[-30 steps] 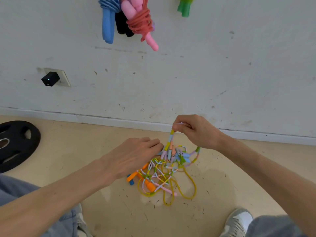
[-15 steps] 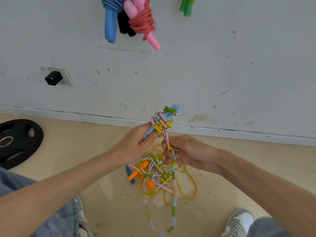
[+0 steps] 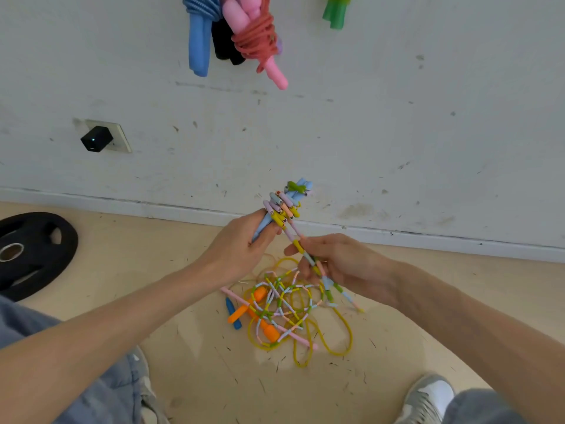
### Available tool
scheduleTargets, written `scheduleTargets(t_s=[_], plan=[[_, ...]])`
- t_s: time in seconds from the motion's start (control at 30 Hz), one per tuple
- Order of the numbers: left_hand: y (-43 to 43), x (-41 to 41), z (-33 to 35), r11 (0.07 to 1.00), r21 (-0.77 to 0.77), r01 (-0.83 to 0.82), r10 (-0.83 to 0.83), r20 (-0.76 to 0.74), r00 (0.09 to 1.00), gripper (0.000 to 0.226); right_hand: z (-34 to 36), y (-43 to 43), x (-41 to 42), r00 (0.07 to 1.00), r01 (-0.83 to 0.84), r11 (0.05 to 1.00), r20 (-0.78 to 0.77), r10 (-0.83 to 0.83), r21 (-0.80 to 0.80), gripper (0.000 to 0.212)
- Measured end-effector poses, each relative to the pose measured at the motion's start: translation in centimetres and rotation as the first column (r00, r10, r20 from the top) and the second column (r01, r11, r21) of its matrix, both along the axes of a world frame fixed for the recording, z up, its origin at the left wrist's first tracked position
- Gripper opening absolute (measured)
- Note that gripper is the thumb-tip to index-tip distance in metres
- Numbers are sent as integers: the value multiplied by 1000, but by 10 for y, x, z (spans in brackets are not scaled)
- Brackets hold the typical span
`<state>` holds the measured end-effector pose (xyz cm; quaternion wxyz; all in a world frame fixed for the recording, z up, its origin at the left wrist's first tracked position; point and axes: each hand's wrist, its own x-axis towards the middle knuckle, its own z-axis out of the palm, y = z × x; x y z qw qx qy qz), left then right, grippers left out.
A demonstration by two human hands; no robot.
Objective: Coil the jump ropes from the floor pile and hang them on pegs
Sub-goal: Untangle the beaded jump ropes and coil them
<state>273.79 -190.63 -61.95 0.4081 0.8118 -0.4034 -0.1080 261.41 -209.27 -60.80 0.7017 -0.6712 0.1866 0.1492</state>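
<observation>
My left hand [image 3: 241,243] grips the light-blue handles of a beaded jump rope [image 3: 286,205], with several turns of pastel beads wound round them above my fingers. My right hand [image 3: 339,264] pinches the loose beaded strand that runs down from the bundle and trails past my palm. Below both hands a tangled pile [image 3: 284,313] lies on the floor: a yellow rope, a beaded rope, orange, pink and blue handles. Coiled ropes hang on the wall above: a blue one [image 3: 198,35], a red one with pink handles [image 3: 256,41] and a green one [image 3: 336,10]. The pegs are hidden.
A black weight plate [image 3: 33,249] lies on the floor at the left. A wall socket with a black plug [image 3: 97,138] sits low on the white wall. My shoe [image 3: 428,399] and knees frame the bottom of the view.
My left hand lifted the beaded bundle off the pile to chest height. My right hand let go of the top and slid down along the loose strand to the right.
</observation>
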Motion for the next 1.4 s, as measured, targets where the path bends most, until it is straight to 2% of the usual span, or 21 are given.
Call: scheduleTargets(t_s=[0.03, 0.07, 0.13, 0.23, 0.37, 0.43, 0.47, 0.53, 0.6, 0.67, 0.73, 0.83, 0.9, 0.97, 1.03, 1.1, 1.17, 1.23, 1.27, 1.33, 1.4], plan=[[0, 1, 1, 1000, -9, -5, 5, 12, 1000, 17, 3, 0, 1, 999, 25, 990, -33, -20, 136, 31], [0, 3, 3, 1000, -16, -11, 11, 19, 1000, 17, 4, 0, 1, 998, 51, 984, -48, -43, 168, 29], [0, 8, 4, 1000, -4, -27, 27, 47, 999, 21, 3, 1, 2, 997, 73, 996, -34, -71, 44, 30], [1, 16, 3, 996, 41, -81, 75, 117, 990, 25, 1, 5, -4, 1000, 5, 981, 8, -3, -194, 31], [2, 23, -4, 975, 170, -142, 102, 224, 969, 23, 5, 9, -8, 998, -58, 975, -11, 57, -213, 38], [4, 30, -8, 950, 230, -210, 144, 274, 951, 23, 9, 13, -7, 993, -115, 944, -15, 116, -311, 40], [6, 35, -10, 936, 251, -247, 169, 295, 941, 24, 11, 15, -7, 987, -148, 889, -4, 162, -432, 39], [10, 45, -13, 907, 286, -308, 199, 352, 915, 23, 13, 19, -11, 956, -159, 651, 48, 288, -742, 33], [12, 49, -15, 890, 317, -327, 183, 408, 894, 23, 12, 23, -16, 918, -44, 447, 141, 371, -894, 27], [13, 46, -17, 872, 353, -340, 128, 507, 853, 23, 15, 27, -18, 895, 57, 385, 219, 390, -921, 23], [13, 40, -18, 843, 400, -359, 21, 643, 766, 22, 23, 27, -16, 881, 82, 370, 241, 408, -925, 22], [11, 30, -14, 813, 516, -271, -194, 678, 708, 22, 38, 18, -10, 849, 167, 362, 320, 420, -917, 23], [7, 17, -12, 802, 593, -72, -386, 607, 694, 34, 45, 6, 0, 844, 256, 405, 407, 349, -878, 17], [3, -5, -8, 798, 583, 151, -522, 545, 656, 31, 46, -10, 11, 881, 270, 514, 425, 210, -814, 10], [2, -18, -3, 822, 495, 282, -560, 606, 565, 20, 41, -26, 15, 921, 214, 620, 368, 130, -755, 9], [4, -19, 4, 864, 393, 315, -504, 681, 532, 20, 29, -35, 12, 948, 146, 739, 307, 86, -658, 9], [7, -17, 11, 899, 308, 310, -437, 648, 624, 37, 14, -34, 5, 967, 115, 829, 252, 32, -547, 12], [11, -16, 12, 924, 263, 277, -376, 499, 781, 48, -4, -25, -2, 983, 54, 891, 182, 32, -451, 34], [12, -17, 9, 942, 215, 259, -328, 415, 848, 43, -11, -18, -5, 990, 24, 908, 137, 37, -418, 45], [12, -18, 0, 975, 138, 174, -210, 311, 927, 30, -21, -6, -8, 996, -32, 930, 61, 58, -365, 37], [12, -13, -6, 977, 198, 77, -133, 286, 949, 24, -25, 1, -10, 991, -112, 930, 29, 130, -349, 34]])
